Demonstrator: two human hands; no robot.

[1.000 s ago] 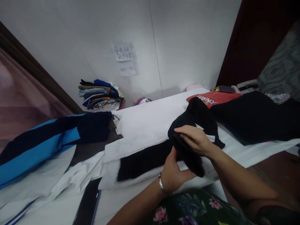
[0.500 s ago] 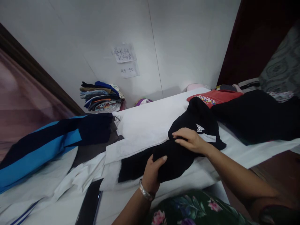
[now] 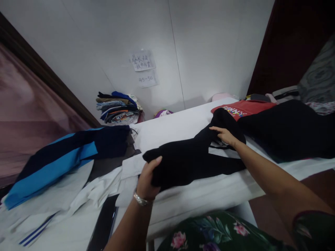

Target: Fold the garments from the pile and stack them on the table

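A black hooded top (image 3: 180, 162) lies stretched sideways over white cloth on the table, its hood-like part (image 3: 225, 116) at the right. My left hand (image 3: 149, 176) grips the top's left end, thumb above and the other fingers hidden underneath. My right hand (image 3: 223, 135) rests near the collar with its index finger stretched over the fabric; the fingertips below it are partly hidden. A white label or printed patch shows just under that hand, and white cloth shows through a gap beneath.
A red printed garment (image 3: 253, 108) and a larger black garment (image 3: 285, 130) lie at the right. To the left are a navy and blue garment (image 3: 75, 153), rumpled white cloth (image 3: 104, 190) and a dark phone-like slab (image 3: 104, 221). Folded clothes (image 3: 117, 108) are stacked against the wall.
My left hand has moved left and slightly up, drawing the black top's end with it. My right hand has shifted up and right towards the hood. The view has shifted slightly.
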